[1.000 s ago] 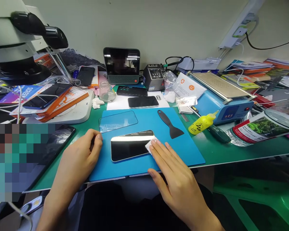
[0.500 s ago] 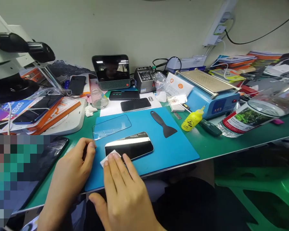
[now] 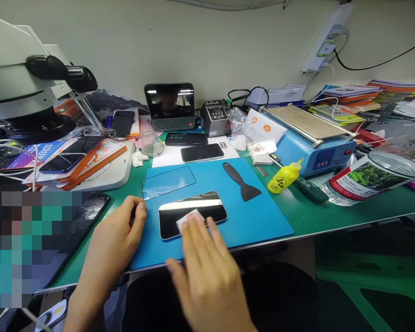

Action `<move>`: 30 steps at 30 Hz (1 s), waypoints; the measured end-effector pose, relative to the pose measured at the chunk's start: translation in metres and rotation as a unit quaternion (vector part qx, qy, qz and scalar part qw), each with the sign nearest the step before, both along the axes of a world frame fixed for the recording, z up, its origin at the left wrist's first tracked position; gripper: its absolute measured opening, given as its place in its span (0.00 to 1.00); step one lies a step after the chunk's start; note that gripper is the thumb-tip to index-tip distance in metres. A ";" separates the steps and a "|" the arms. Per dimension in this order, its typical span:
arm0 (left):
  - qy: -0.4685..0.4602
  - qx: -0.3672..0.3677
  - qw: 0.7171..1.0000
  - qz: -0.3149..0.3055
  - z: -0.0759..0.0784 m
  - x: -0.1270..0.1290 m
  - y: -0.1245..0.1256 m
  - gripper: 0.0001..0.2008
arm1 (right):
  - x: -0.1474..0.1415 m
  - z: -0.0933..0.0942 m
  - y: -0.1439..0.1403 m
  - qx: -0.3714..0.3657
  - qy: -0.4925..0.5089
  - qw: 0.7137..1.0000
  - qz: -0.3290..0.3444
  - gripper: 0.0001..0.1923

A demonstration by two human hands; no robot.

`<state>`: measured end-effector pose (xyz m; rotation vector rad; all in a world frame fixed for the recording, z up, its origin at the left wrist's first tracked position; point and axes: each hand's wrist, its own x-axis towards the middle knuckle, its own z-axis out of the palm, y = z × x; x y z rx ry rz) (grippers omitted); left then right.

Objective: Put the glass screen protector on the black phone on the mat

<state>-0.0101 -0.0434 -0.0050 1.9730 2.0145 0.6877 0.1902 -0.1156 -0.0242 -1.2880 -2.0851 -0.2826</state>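
A phone (image 3: 171, 226) with a glossy black screen lies face up on the blue mat (image 3: 263, 226). The fingertips of my right hand (image 3: 210, 272) press a folded white wipe (image 3: 186, 220) flat against its screen, fingers stretched and thumb held apart. My left hand (image 3: 122, 230) is curled into a loose fist at the mat's left edge, nothing visible in it. Behind the phone lies a clear glass panel (image 3: 169, 181) with a thin dark border. To the right rests a black plastic scraper (image 3: 242, 182).
Right of the mat stand a yellow dropper bottle (image 3: 283, 179), a blue heating plate machine (image 3: 307, 143) and a big clear plastic jar (image 3: 359, 180). A glass jar (image 3: 152, 144) and two phones lie behind. At left are a microscope (image 3: 27, 92) and a large black tablet-like panel (image 3: 79, 235).
My right hand has slid the wipe rightward along the phone screen from near its left end. The whole view has shifted a little; my left hand keeps its curled pose.
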 end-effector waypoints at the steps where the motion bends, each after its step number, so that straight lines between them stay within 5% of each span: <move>1: 0.002 0.003 1.000 -0.003 -0.001 0.000 0.000 0.16 | -0.010 -0.001 -0.002 0.005 0.003 1.000 0.026 0.27; 5: 0.006 0.012 1.000 -0.010 -0.002 0.000 0.001 0.15 | -0.010 0.003 0.002 -0.007 0.028 0.997 0.065 0.24; 11: 0.001 0.015 1.000 -0.017 0.001 0.002 0.000 0.15 | 0.050 0.012 0.019 -0.001 0.025 0.999 -0.040 0.19; 14: 0.000 0.027 0.999 -0.020 0.001 0.002 0.000 0.15 | 0.038 0.009 0.015 0.002 0.015 0.999 -0.034 0.19; 20: 0.012 0.048 0.998 -0.033 0.001 0.003 0.002 0.14 | -0.013 0.007 0.010 -0.022 0.038 0.995 0.091 0.20; 26: 0.016 0.044 0.998 -0.037 0.003 0.003 0.002 0.14 | -0.011 0.015 0.049 -0.093 0.016 0.992 0.078 0.22; 30: 0.011 0.038 0.998 -0.039 0.002 0.002 0.001 0.14 | -0.012 0.016 0.049 -0.093 0.000 0.987 0.129 0.25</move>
